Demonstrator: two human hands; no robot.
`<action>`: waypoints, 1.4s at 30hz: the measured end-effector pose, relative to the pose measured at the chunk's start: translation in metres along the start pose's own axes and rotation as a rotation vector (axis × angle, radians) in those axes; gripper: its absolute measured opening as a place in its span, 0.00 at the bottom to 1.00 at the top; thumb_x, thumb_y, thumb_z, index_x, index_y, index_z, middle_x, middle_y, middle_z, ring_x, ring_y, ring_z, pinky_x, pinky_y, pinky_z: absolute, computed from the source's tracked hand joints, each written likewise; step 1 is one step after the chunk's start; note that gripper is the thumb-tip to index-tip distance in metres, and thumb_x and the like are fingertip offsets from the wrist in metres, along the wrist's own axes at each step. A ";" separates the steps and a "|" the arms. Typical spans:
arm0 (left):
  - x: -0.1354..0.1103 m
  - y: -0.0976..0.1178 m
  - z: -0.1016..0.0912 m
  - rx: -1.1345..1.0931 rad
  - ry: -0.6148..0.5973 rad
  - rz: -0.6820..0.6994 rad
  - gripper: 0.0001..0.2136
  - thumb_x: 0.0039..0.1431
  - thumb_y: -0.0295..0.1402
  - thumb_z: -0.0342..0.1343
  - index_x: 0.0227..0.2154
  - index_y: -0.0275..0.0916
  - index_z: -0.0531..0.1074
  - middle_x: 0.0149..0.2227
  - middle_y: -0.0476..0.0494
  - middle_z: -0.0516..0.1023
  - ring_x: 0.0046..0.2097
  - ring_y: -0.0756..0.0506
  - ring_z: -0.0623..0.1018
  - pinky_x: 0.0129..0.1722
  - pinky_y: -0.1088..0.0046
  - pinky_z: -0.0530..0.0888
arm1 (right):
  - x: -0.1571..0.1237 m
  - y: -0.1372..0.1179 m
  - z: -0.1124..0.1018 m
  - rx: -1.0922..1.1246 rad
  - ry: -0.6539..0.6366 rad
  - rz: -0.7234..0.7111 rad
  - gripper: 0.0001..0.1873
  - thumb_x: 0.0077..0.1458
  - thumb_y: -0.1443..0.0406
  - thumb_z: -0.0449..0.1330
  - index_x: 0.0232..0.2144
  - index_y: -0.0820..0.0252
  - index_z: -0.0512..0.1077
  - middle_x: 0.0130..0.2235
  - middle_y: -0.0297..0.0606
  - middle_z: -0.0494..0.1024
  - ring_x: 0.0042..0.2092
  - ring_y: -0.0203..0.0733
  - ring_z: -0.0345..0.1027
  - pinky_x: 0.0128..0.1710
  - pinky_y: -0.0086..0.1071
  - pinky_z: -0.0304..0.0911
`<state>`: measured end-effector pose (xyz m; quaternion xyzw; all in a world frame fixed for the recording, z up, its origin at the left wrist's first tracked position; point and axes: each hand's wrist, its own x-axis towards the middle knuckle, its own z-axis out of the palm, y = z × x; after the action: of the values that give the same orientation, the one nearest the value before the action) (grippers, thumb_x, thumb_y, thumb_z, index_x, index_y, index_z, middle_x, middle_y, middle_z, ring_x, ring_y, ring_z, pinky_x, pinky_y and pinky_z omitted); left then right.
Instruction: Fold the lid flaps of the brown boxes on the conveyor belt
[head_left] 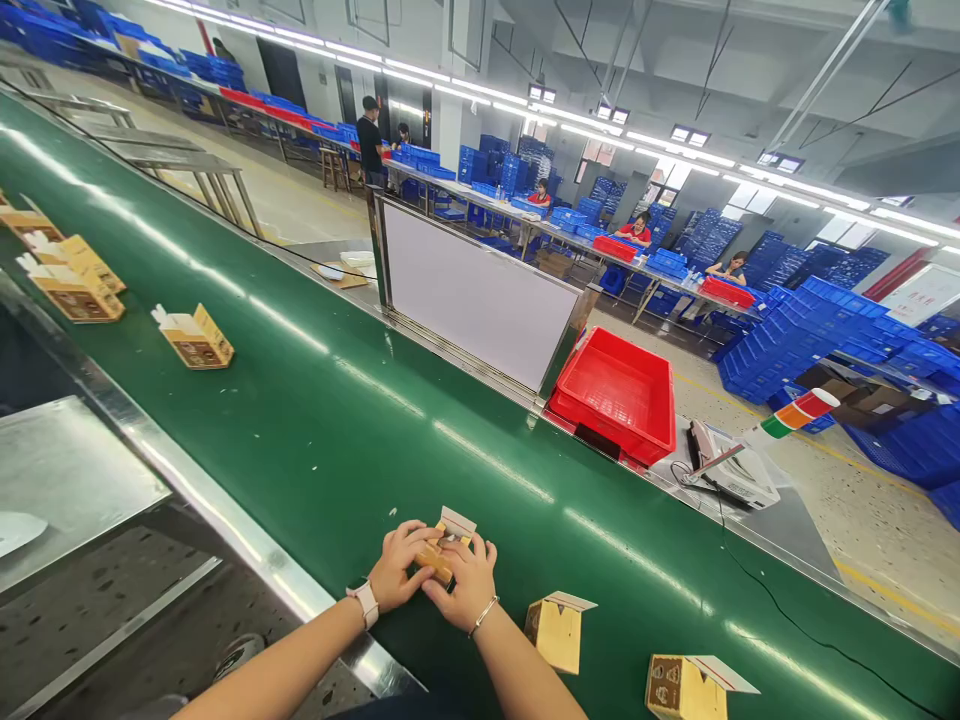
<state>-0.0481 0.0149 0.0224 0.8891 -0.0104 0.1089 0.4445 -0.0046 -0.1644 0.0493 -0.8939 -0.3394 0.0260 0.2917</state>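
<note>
Both of my hands are on one small yellow-brown cardboard box (pixel 435 566) over the green conveyor belt. My left hand (pixel 401 565), with a pale watch at the wrist, grips the box's left side. Fingers of my right hand (pixel 466 580), below a thin bracelet, wrap round its right side and top. A white-backed flap (pixel 457 521) stands up at the far edge of the box. My fingers cover much of the box, so its contents are hardly visible. Nearest on the right stands another box (pixel 559 635) with its flap raised, and beyond it a similar box (pixel 686 688).
The green belt (pixel 322 430) runs diagonally between metal rails. Upstream on the left sit an open box (pixel 193 338) with white pieces sticking out and several more. Across the belt are a white panel (pixel 476 300), a red crate (pixel 615 390) and a signal light (pixel 799 413). Several people work farther back.
</note>
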 end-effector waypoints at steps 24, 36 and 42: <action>0.043 0.072 0.054 -0.855 -0.307 -0.711 0.23 0.31 0.40 0.69 0.33 0.37 0.73 0.35 0.42 0.81 0.38 0.40 0.80 0.41 0.63 0.75 | -0.022 0.040 0.038 0.860 0.624 0.737 0.19 0.40 0.57 0.61 0.36 0.58 0.68 0.36 0.41 0.77 0.35 0.44 0.73 0.36 0.36 0.72; 0.040 0.066 0.025 -0.562 -0.095 -0.582 0.17 0.43 0.43 0.64 0.32 0.38 0.71 0.38 0.42 0.77 0.45 0.40 0.75 0.53 0.60 0.70 | -0.059 0.051 0.003 0.822 0.810 0.788 0.26 0.47 0.44 0.57 0.38 0.58 0.67 0.40 0.44 0.75 0.43 0.46 0.69 0.46 0.39 0.66; 0.011 0.097 0.038 0.160 -0.274 0.032 0.07 0.53 0.38 0.59 0.33 0.43 0.77 0.36 0.44 0.74 0.43 0.41 0.71 0.46 0.60 0.68 | -0.076 0.050 -0.009 0.791 0.771 0.767 0.22 0.43 0.46 0.61 0.30 0.57 0.69 0.34 0.40 0.74 0.39 0.45 0.68 0.42 0.38 0.65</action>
<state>-0.0414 -0.0727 0.0792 0.9279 -0.0765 -0.0060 0.3650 -0.0311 -0.2463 0.0188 -0.7222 0.1656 -0.0711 0.6678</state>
